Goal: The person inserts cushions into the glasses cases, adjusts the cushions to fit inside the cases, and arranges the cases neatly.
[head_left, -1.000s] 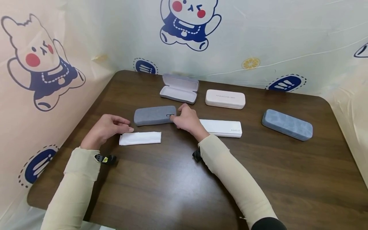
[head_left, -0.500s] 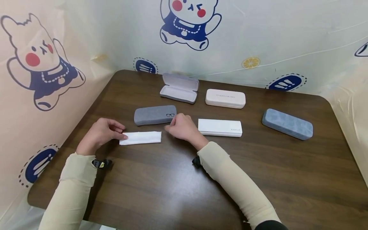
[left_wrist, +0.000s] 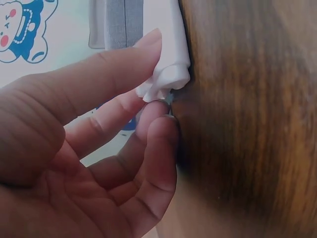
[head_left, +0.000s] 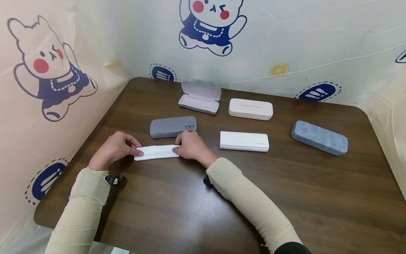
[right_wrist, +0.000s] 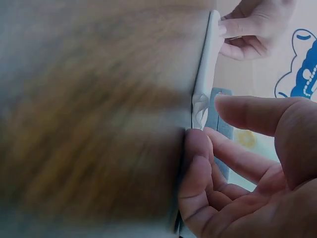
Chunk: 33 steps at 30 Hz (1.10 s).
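A narrow folded white cloth (head_left: 157,152) lies flat on the brown wooden table. At its left end my left hand (head_left: 115,148) pinches it, the thumb on top and the fingers at the end edge, as the left wrist view shows. My right hand (head_left: 192,146) is at the opposite end, its fingers bent against the cloth's edge. In the right wrist view the right thumb (right_wrist: 247,111) stands just over the cloth; whether it presses on it is unclear. Just behind the cloth lies a grey glasses case (head_left: 171,127) with a small glasses print.
Farther back stand an open glasses case (head_left: 200,102) with a pale lining and a cream case (head_left: 250,109). To the right are a white case (head_left: 244,141) and a blue case (head_left: 318,137). A printed sheet (head_left: 234,67) hangs along the table's far edge.
My right hand has left the grey case's right end and come down-left to the cloth's right end. My left hand has moved onto the cloth's left end and taken hold of it.
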Available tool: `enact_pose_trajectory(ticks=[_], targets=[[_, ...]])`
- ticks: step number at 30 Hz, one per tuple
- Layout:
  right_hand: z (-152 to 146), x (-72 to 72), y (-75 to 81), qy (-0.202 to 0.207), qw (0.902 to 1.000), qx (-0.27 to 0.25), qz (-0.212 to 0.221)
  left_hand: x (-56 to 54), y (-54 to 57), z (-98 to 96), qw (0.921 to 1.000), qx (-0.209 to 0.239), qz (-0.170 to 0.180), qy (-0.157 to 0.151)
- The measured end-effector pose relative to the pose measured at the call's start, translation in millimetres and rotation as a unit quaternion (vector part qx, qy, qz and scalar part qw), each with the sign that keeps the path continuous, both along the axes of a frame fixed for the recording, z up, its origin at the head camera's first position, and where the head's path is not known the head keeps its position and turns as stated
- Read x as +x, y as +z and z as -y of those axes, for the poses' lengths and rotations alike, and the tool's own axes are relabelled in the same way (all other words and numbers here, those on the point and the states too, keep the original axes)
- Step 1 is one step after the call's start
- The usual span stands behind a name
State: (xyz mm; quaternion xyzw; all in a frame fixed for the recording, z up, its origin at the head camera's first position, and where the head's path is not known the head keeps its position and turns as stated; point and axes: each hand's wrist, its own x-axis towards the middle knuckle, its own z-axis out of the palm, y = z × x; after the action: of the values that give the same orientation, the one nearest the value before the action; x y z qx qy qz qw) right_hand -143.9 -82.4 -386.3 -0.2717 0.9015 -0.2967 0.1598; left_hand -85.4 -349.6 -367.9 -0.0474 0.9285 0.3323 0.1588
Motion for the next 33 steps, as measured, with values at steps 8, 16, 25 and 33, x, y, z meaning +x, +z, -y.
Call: enact_pose_trajectory(ticks=[8, 16, 25, 33], targets=[[6.1, -0.5, -0.1, -0.004, 0.9994, 0.032, 0.016, 1.5, -1.7, 2.7, 0.9999, 0.015, 0.001, 0.004], [3.8, 0.1, -0.6, 0.001, 0.9998, 0.018, 0.01, -0.1, -2.8, -1.3, 0.9988, 0.049, 0.008, -0.001], [-9.7, -4.9, 4.5, 0.023, 0.9972, -0.06, 0.037, 0.6, -0.6, 1.9, 0.9984, 0.052, 0.003, -0.02], [-20.1, -12.9, 14.6, 0.0, 0.9928, -0.099, 0.068, -1.7, 1.3, 1.5, 0.9914, 0.129, -0.015, 0.008]])
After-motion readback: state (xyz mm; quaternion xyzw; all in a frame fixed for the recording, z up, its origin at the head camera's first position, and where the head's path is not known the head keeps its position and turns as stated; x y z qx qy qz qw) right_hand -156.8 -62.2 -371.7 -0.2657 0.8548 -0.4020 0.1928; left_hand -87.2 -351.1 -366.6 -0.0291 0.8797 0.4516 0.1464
